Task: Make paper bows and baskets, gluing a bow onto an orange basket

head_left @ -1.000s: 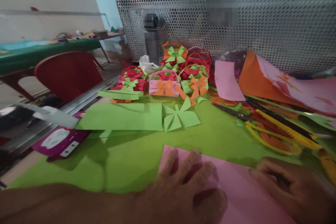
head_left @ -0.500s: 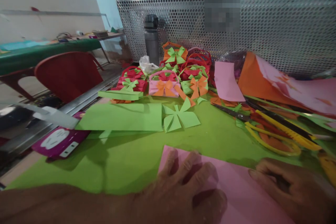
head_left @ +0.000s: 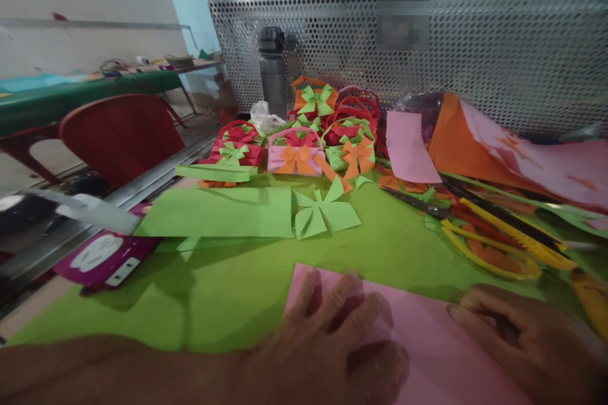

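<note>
A sheet of pink paper lies on the green tabletop sheet in front of me. My left hand rests flat on its left part, fingers spread and pressing down. At the paper's right edge, my right hand is curled with thumb and forefinger together, closed on that edge. Just beyond lie a folded green paper piece and a green paper bow cutout. Scissors with yellow handles lie above my right hand, beside a yellow-and-black cutter knife.
Several small paper handbags with bows stand at the back, near a grey bottle. A purple glue gun lies at the left table edge. Orange and pink sheets pile up at right. A red chair stands left; perforated metal rises behind.
Both hands keep nearly the same place on the pink paper. The view has shifted very slightly; nothing else has visibly moved.
</note>
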### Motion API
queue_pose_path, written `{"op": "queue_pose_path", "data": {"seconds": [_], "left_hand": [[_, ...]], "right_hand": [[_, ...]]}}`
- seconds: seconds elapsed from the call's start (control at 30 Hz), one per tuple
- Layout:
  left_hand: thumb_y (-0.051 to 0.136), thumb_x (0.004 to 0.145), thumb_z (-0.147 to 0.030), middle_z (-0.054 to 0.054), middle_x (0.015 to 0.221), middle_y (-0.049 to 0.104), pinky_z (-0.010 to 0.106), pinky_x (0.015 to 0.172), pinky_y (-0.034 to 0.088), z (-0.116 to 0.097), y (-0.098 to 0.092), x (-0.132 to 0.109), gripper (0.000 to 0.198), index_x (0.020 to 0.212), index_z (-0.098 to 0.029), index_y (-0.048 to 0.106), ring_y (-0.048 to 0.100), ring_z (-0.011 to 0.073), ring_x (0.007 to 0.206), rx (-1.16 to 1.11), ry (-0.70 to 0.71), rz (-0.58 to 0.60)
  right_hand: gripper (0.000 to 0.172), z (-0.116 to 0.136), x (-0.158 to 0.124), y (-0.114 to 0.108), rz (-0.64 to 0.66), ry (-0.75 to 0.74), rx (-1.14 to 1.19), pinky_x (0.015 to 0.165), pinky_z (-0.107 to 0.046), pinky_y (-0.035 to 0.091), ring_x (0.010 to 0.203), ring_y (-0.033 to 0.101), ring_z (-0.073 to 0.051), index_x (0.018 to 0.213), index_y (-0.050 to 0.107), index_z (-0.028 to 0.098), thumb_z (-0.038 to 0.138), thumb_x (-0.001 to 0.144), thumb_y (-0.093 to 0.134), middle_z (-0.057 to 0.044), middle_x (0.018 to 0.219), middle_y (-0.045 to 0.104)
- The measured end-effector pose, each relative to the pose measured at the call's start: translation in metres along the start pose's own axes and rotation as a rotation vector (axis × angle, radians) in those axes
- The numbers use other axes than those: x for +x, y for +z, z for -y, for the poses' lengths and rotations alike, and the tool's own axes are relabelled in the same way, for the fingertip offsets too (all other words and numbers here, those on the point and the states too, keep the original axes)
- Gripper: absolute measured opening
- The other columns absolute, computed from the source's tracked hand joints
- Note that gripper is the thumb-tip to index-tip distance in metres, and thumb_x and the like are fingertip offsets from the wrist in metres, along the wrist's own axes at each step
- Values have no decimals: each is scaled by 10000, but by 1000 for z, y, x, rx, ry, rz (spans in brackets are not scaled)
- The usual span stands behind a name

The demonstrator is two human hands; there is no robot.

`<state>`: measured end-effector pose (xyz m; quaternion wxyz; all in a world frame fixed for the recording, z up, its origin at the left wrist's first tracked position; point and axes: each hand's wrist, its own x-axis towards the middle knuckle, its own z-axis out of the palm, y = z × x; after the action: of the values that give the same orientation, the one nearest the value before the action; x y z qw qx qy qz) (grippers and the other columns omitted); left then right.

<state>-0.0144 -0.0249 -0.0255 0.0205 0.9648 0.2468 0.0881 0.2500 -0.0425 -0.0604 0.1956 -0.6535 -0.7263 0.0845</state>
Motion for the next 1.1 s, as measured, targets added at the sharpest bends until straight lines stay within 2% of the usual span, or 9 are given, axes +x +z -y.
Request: {"op": "queue_pose_path", "data": {"seconds": [0.2, 0.33, 0.43, 0.5, 0.63, 0.73, 0.83, 0.9, 1.1], "left_hand": [[393, 946, -350, 110, 1299, 509, 569, 848, 364, 3, 0, -2, 320, 1224, -268, 527, 448, 382, 1140, 98, 75, 50], [427, 921, -363, 116, 1410, 412, 640, 917, 240, 6, 14, -11, 449, 1360, -272, 412, 334, 431, 1236, 188, 123, 8], [383, 860, -632, 152, 1446, 359, 677, 960, 157, 6, 20, -16, 683, 1413, -231, 352, 274, 464, 1278, 99, 129, 22], [300, 805, -751, 167, 1460, 339, 679, 978, 154, 5, 17, -18, 824, 1432, -217, 325, 237, 469, 1308, 36, 115, 56], [261, 792, -775, 182, 1505, 241, 700, 971, 181, 5, 8, -20, 900, 1483, -207, 165, 197, 471, 1338, -7, 145, 130], [297, 786, -772, 192, 1521, 160, 718, 971, 181, 7, 4, -18, 937, 1490, -201, 60, 161, 474, 1351, -28, 127, 161], [317, 793, -757, 186, 1526, 129, 708, 993, 180, 13, 3, -13, 936, 1488, -201, 28, 130, 459, 1364, -51, 106, 181], [321, 803, -745, 191, 1527, 121, 699, 1000, 184, 17, 2, -9, 918, 1489, -193, 58, 120, 454, 1368, -51, 88, 193], [328, 791, -755, 236, 1479, 261, 727, 952, 221, 21, 0, 1, 905, 1472, -175, 194, 205, 475, 1334, -36, 75, 154]], "right_hand": [[300, 13, 9, -18, 201, 5, -37, 462, -241, 297, 479, 466, -123, 565, 479, 214, 338, 834, 427, 29, 510, 506], [270, 23, 15, -27, 164, 51, -72, 472, -245, 268, 482, 432, -115, 557, 474, 201, 293, 810, 455, 31, 510, 498], [248, 26, 19, -29, 165, 74, -46, 481, -238, 268, 491, 431, -107, 566, 497, 190, 273, 800, 492, 36, 516, 504], [209, 25, 22, -34, 197, 81, -14, 496, -230, 292, 514, 462, -107, 608, 539, 181, 267, 798, 520, 32, 548, 540], [203, 30, 21, -55, 279, 31, -25, 506, -237, 338, 545, 508, -130, 753, 617, 174, 346, 834, 548, 15, 609, 597], [286, 44, 7, -66, 171, -111, -167, 587, -298, 416, 648, 580, -189, 839, 641, 157, 405, 886, 506, -43, 717, 656], [351, 63, -12, -56, 5, -341, -239, 761, -388, 467, 837, 619, -246, 899, 651, 129, 451, 884, 513, -120, 917, 688], [439, 73, -21, -39, -36, -458, -260, 883, -435, 443, 925, 617, -253, 997, 643, 116, 509, 885, 482, -138, 1026, 684], [675, 85, -27, 6, -150, -520, -414, 944, -485, 430, 1066, 592, -320, 1097, 637, 10, 587, 900, 346, -210, 1127, 660]]}}
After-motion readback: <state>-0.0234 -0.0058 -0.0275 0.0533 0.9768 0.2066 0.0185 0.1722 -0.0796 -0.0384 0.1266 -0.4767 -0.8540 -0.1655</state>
